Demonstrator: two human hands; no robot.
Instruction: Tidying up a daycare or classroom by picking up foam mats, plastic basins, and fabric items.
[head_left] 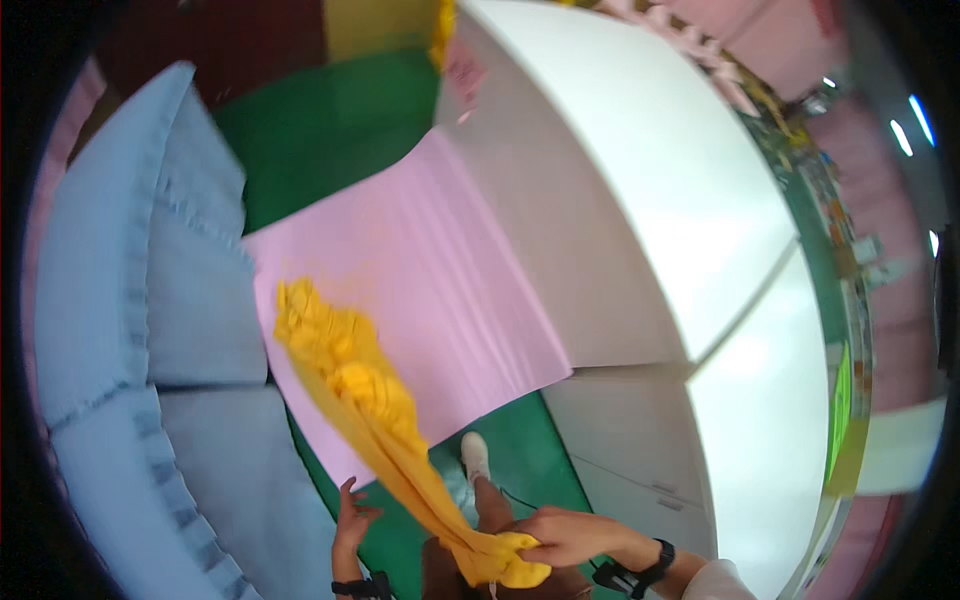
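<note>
A long yellow cloth (345,375) stretches from the lower middle up toward the left, bunched and ruffled at its far end. My right hand (568,537) grips the near end, with a crumpled bit of fabric sticking out past the fingers. To the left of the cloth, my left hand (354,515) is apart from it, fingers spread and holding nothing. Beneath the cloth's far part lies a pink mat (430,260) on the green floor. Whether the bunched end touches the mat, I cannot tell.
Light blue sofas (205,330) with ruffled covers line the left side. On the right stand white cabinets (640,150) with pale tops and drawers below. A white shoe (475,456) shows on the green floor (330,130) near the mat's front edge.
</note>
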